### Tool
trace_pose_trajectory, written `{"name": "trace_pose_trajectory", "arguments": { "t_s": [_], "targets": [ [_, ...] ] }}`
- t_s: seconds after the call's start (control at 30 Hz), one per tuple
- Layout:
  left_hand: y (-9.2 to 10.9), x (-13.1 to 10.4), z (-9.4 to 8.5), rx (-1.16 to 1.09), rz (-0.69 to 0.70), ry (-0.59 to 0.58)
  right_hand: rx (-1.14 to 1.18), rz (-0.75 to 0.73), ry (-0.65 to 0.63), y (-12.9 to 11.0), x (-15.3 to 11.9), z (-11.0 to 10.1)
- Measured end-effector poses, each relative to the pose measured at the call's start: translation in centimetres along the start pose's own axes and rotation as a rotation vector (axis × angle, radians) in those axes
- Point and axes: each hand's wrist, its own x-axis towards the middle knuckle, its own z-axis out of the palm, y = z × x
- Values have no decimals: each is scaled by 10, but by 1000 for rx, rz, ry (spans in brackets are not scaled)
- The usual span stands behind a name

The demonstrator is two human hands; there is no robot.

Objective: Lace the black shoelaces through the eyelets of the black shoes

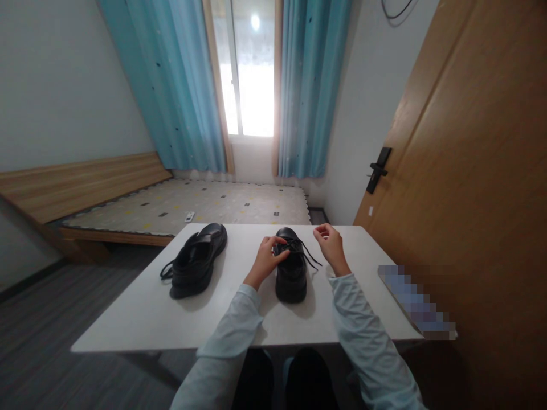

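A rectangular white table (239, 319) fills the lower middle of the view, set in front of a low wooden bed with a patterned mattress (205, 202), blue curtains (179, 85) and a brown wooden door (470, 171) at the right. Two black leather lace-up shoes are stood on the tabletop, well apart. The left black shoe (196, 262) is turned at an angle with its laces trailing loose over its near side, and is touched by neither hand. The right black shoe (291, 267) is set straight ahead of the person, toe pointing away, apparently so that both hands can reach its lacing.

The left hand (267, 259) is rested against the left side of that shoe, with thumb and fingertips pinched together on the black shoelace (305, 250) at the top of the tongue. The right hand (330, 242) is held just beside the shoe on its right, fingers curled inward; whether a lace end is pinched there cannot be told. Loose lace ends are draped over the shoe's right side onto the table.
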Motion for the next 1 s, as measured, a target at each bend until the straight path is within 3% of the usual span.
{"name": "trace_pose_trajectory", "arguments": {
  "t_s": [0.2, 0.33, 0.67, 1.0],
  "targets": [
    [3, -1, -1, -25, 44, 37, 75, -158, -458, -6, -9, 5],
    [3, 1, -1, -22, 28, 60, -5, -290, -618, -3, -13, 9],
    [3, 2, 1, -74, 42, 70, -75, -340, -668, 8, -13, 14],
    [-2, 4, 8, 45, 111, 156, -67, -306, -671, 5, -14, 13]
  ]
}}
